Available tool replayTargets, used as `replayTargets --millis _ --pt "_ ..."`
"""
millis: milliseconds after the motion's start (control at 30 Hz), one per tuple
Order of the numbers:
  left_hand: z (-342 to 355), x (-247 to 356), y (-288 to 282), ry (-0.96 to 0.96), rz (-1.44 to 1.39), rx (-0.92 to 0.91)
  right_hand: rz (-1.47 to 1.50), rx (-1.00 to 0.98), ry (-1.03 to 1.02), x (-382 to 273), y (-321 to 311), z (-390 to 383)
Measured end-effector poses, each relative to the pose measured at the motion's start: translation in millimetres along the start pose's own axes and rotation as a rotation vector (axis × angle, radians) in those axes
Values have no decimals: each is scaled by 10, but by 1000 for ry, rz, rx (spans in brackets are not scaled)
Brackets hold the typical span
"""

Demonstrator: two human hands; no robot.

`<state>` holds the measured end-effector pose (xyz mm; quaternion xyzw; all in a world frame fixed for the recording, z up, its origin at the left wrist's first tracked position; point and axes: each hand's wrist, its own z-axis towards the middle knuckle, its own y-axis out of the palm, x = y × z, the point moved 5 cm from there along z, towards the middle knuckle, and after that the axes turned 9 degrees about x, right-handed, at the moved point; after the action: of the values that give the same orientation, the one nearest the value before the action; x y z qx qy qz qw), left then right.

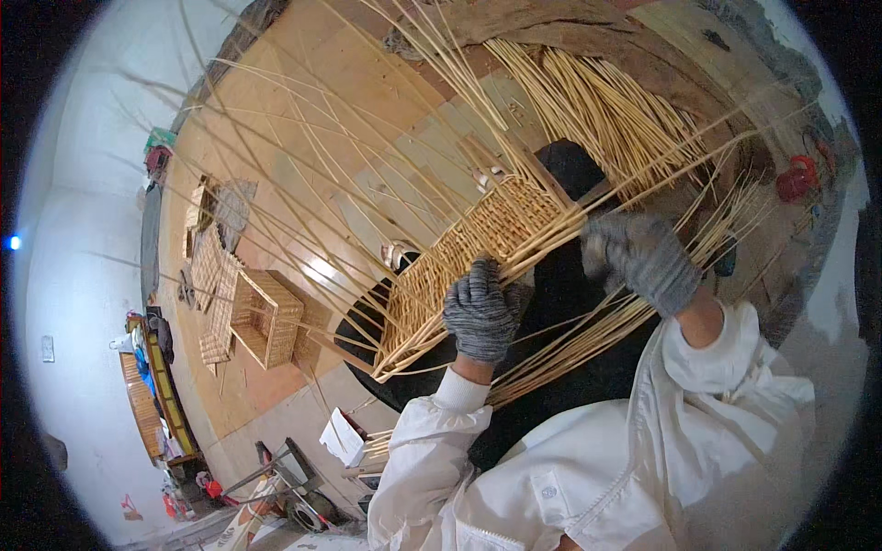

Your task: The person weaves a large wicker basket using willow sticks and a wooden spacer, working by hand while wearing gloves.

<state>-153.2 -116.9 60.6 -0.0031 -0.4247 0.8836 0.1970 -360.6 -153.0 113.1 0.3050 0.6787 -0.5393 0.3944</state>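
A partly woven wicker basket (496, 220) with a wooden frame rests across my lap, its long loose rods fanning out toward the far left. My left hand (481, 310), in a grey knitted glove, is closed on the basket's near edge, where several pale willow rods (542, 241) run along it. My right hand (648, 262), gloved the same way, is just past the basket's right corner, close to the rods that stick out there. Its fingers are smeared by motion, so their grip does not show.
A large bundle of rods (606, 119) lies at the far right, partly under brown cloth (551, 28). More loose rods (588, 344) lie across my lap. A finished square basket (265, 317) stands on the floor at the left. A red object (796, 179) sits at the right.
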Motion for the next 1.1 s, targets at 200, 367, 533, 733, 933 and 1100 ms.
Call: replayTargets --millis 200,367,533,733,933,1100 --pt "118 121 23 13 -28 -65 1072 -23 549 422 586 122" --pt "382 -113 20 -619 -863 -118 650 312 273 804 558 145" --pt "364 -95 98 -757 -939 -375 875 286 138 596 38 245" --pt "256 -216 159 -711 -898 -275 881 474 248 559 -134 251" --pt "341 -189 -29 -641 -635 -344 974 418 562 916 109 -311" --pt "227 -159 -31 -700 -478 -230 350 452 -306 -98 -88 44"
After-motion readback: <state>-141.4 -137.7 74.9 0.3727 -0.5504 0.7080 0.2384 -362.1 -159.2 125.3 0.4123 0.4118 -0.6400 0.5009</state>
